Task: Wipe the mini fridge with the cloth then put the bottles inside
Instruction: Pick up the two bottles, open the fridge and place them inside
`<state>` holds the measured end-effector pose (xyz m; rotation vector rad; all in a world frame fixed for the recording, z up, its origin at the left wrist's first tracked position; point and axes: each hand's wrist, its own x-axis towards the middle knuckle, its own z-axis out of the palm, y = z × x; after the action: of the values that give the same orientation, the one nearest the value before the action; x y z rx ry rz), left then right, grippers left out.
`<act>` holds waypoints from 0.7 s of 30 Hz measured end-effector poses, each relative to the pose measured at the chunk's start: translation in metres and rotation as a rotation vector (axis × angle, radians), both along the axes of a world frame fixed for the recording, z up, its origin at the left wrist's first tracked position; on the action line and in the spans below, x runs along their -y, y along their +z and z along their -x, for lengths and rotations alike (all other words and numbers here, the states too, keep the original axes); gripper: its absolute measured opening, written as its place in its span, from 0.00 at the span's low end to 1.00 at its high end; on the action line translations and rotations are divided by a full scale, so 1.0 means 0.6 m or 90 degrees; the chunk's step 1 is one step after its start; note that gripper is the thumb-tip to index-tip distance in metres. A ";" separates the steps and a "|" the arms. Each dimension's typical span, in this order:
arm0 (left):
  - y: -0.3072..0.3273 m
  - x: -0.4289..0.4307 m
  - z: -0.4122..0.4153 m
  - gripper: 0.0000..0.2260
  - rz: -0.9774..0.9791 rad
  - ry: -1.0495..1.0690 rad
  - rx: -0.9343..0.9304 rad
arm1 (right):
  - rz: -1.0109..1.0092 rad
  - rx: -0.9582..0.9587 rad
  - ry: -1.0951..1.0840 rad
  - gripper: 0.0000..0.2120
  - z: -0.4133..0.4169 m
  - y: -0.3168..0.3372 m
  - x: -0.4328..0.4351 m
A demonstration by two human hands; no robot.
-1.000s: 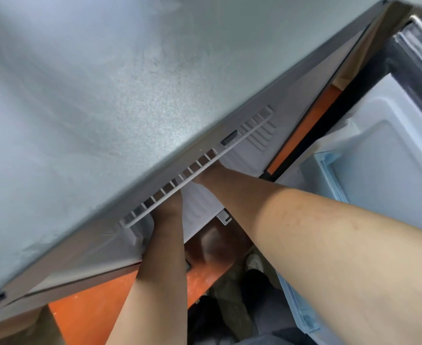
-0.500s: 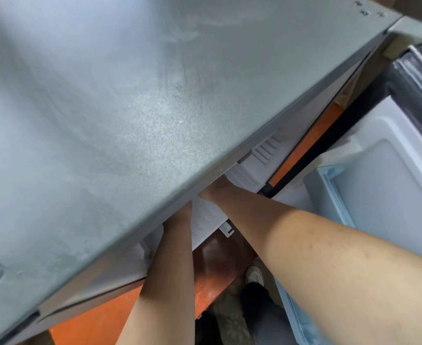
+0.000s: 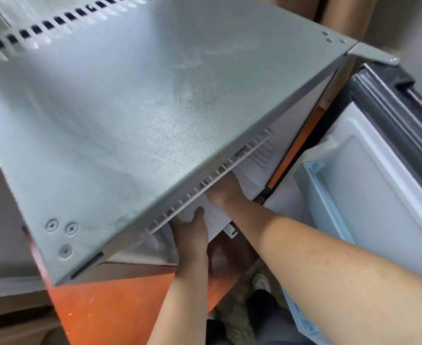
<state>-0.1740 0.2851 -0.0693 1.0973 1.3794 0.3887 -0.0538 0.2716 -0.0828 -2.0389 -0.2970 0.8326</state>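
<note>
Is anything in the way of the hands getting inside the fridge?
Nothing visible. The door is swung open at the right, and the left hand and right hand reach in under the fridge's top, which hides their fingers.

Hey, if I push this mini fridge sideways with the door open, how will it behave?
Probably heavy and stiff: the mini fridge has a sheet-metal shell. The open door hangs out to one side, so it may swing or pull the fridge off balance.
</note>
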 end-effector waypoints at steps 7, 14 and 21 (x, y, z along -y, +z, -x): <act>0.046 0.035 0.080 0.23 0.045 -0.217 0.003 | -0.008 0.016 -0.155 0.20 0.097 0.072 0.137; 0.115 0.089 0.142 0.06 -0.050 -0.355 0.090 | -0.153 0.113 -0.263 0.09 0.227 0.185 0.264; 0.323 0.242 0.169 0.09 -0.318 -0.521 0.327 | -0.323 0.386 -0.108 0.10 0.297 0.401 0.396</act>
<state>-0.2756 0.1397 0.1243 1.7124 0.3119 0.3725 -0.2319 0.0338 0.1581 -1.7484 -0.5927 0.0005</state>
